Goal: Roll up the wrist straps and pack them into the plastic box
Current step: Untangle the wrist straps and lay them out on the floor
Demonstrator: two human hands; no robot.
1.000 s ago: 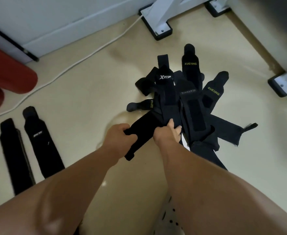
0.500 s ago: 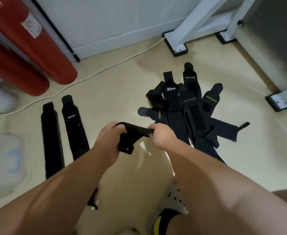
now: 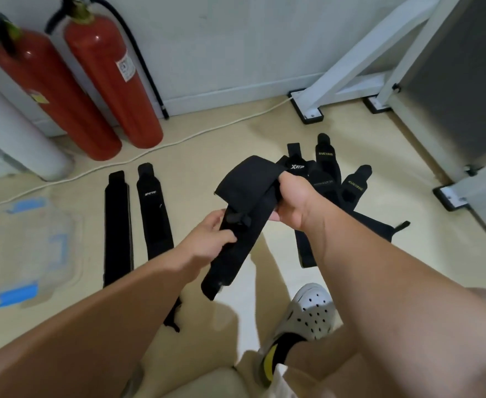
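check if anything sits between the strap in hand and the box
Two flat straps lie on the floor between the held strap and the box at left. Held off the floor, it can likely pass over them. Box lid: too blurred to tell.

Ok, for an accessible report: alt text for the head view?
A right hand and left hand hold a black wrist strap above the floor, its top folded over. More straps lie piled behind; a clear plastic box at left.
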